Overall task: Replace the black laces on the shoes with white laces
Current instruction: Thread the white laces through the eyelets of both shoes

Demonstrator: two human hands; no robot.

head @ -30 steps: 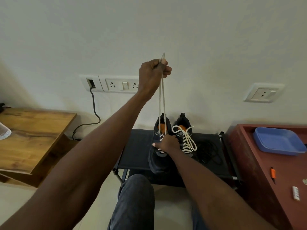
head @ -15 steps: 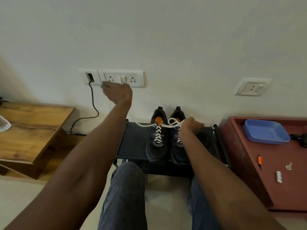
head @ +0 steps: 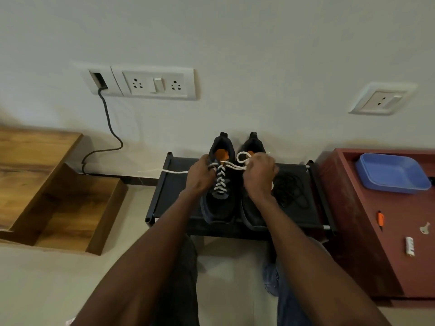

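Observation:
Two black shoes stand side by side on a low black rack (head: 162, 196), heels to the wall. The left shoe (head: 220, 203) is laced in white (head: 220, 181). My left hand (head: 200, 176) grips one end of that white lace at the top eyelets, and the loose tail trails left over the rack. My right hand (head: 259, 175) pinches the other end, held over the right shoe (head: 253, 143), whose white lace loop shows above my knuckles. A pile of black laces (head: 290, 189) lies on the rack to the right of the shoes.
A dark red cabinet (head: 353, 208) at right holds a blue tray (head: 392, 172), an orange item, a key and a small white item. Wooden stepped furniture (head: 35, 165) sits at left. Wall sockets and a hanging cable are behind. My knees are below the rack.
My left hand came down from high above the shoe, swung out left, then returned to the left shoe's top. My right hand moved from the shoe's tongue to the right, taking a lace end.

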